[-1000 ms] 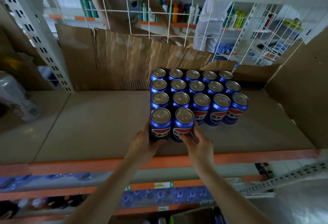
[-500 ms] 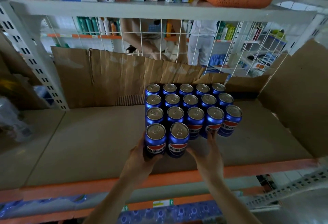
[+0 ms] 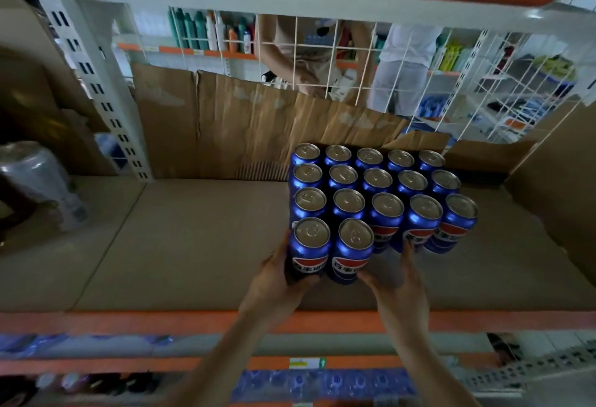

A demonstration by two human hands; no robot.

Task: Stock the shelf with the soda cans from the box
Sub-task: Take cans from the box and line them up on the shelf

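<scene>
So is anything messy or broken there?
The soda cans stand upright in neat rows. The only rough thing is the torn, crumpled cardboard leaning behind them, its top edge ragged.

Dim foreground — soft, warped edges
</scene>
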